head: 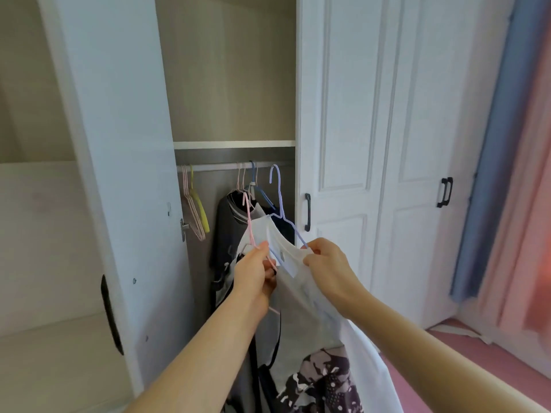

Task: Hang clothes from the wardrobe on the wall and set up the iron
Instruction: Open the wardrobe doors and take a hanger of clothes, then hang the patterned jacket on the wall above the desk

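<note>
Both my hands are in front of the open wardrobe, below its rail (220,166). My left hand (253,274) grips the lower part of a pink hanger (248,217). My right hand (326,265) pinches the shoulder of a white garment (301,296) that hangs on a lilac hanger (278,192), whose hook is off the rail. A patterned dark garment (323,380) hangs lower down in front. A dark grey shirt (228,231) still hangs from the rail behind.
Empty pink and yellow hangers (195,210) hang at the rail's left end. The open wardrobe door (119,174) stands to the left, closed white doors with black handles (307,211) to the right. Blue and pink curtains (507,162) fill the far right.
</note>
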A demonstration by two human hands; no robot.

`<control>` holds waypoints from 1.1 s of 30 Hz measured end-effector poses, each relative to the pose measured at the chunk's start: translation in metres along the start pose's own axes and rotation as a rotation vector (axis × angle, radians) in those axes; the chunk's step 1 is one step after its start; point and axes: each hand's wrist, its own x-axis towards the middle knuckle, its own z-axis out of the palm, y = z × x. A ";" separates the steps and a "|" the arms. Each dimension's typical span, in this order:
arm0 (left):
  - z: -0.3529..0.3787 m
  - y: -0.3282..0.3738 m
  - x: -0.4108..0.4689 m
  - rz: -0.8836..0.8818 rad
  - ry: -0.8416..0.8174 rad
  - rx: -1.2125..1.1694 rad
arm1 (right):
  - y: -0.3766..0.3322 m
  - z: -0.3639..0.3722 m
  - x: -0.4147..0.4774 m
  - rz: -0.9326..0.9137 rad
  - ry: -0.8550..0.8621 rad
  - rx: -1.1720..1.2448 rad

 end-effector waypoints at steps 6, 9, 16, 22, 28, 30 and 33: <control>-0.014 -0.002 -0.039 -0.059 -0.153 0.018 | -0.009 -0.017 -0.048 -0.014 0.037 -0.078; -0.027 -0.005 -0.058 -0.069 -0.238 0.027 | -0.010 -0.018 -0.070 -0.005 0.060 -0.093; -0.064 -0.017 -0.107 -0.159 -0.412 0.000 | -0.013 -0.004 -0.128 0.040 0.139 -0.094; -0.101 -0.021 -0.150 -0.238 -0.519 -0.014 | -0.013 0.010 -0.188 0.078 0.181 -0.111; -0.122 -0.018 -0.186 -0.264 -0.549 -0.016 | -0.018 0.012 -0.240 0.068 0.202 -0.141; -0.128 -0.015 -0.198 -0.267 -0.550 -0.024 | -0.022 0.009 -0.254 0.055 0.201 -0.154; -0.134 -0.007 -0.214 -0.262 -0.551 -0.061 | -0.029 0.001 -0.272 0.014 0.192 -0.175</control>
